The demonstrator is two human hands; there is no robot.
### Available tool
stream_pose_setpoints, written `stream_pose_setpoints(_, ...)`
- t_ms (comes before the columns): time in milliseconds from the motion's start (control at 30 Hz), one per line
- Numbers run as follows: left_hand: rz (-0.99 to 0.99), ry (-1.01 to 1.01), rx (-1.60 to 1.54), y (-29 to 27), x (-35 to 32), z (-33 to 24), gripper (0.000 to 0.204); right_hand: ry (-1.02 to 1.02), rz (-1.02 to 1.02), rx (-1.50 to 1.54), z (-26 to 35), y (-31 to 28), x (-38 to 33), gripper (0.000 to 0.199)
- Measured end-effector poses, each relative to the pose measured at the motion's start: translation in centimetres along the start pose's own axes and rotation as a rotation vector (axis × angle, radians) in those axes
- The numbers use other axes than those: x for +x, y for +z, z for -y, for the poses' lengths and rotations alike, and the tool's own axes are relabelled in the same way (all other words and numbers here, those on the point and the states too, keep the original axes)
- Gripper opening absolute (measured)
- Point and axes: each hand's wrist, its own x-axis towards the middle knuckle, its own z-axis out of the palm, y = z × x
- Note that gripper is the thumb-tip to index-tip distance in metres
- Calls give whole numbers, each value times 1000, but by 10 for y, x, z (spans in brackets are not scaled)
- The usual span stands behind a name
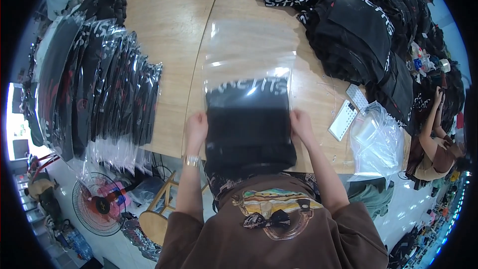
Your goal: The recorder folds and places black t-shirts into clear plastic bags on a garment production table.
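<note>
Fingers: left hand (195, 125) grips the left edge of the folded black garment (249, 129); right hand (300, 123) grips its right edge, both closed on the cloth and the film around it.
Nine o'clock: row of bagged black garments (99, 89), overlapped like shingles along the worktop's left side, their lower ends hanging past the edge.
Seven o'clock: floor fan (97, 209) and wooden stool (158, 219) below the worktop.
Centre: the folded garment lies at the near edge of the wooden worktop (169, 30), its top half inside the clear plastic bag (249, 55), which stretches flat toward twelve o'clock; white lettering shows through the film.
Risk: I judge the cloth could bunch or lose its fold where it meets the bag mouth, since the film is thin and limp; uneven pushing by one hand would skew it.
Risk two: the garment's lower end overhangs the near edge, so a loosened grip could let it slide off toward the lap.
One o'clock: pile of unbagged black garments (368, 35).
Three o'clock: white flat packs (343, 119), heap of loose clear bags (378, 139), and another person (435, 144) seated beyond.
</note>
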Motion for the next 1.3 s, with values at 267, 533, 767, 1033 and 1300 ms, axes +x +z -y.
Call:
stream_pose_setpoints(267, -78, -17, 116, -4, -14, -28, 25, 5, -31, -115, 2, -18, 2, 31)
stream_pose_setpoints(533, -170, -45, -22, 11, 8, -47, 23, 6, -83, -215, 14, -31, 43, 27)
stream_pose_setpoints(767, -84, -103, -55, 13, 7, -40, 22, -766, -221, -200, 86, -4, -20, 20)
stream_pose_setpoints(1033, -24, -158, -162, 7, 2, -48, 23, -731, 69, -506, 111, 57, -2, 56)
stream_pose_setpoints(1300, 35, -75, -158, 18, -3, -46, 21, -630, -13, -558, 112, 70, -4, 59)
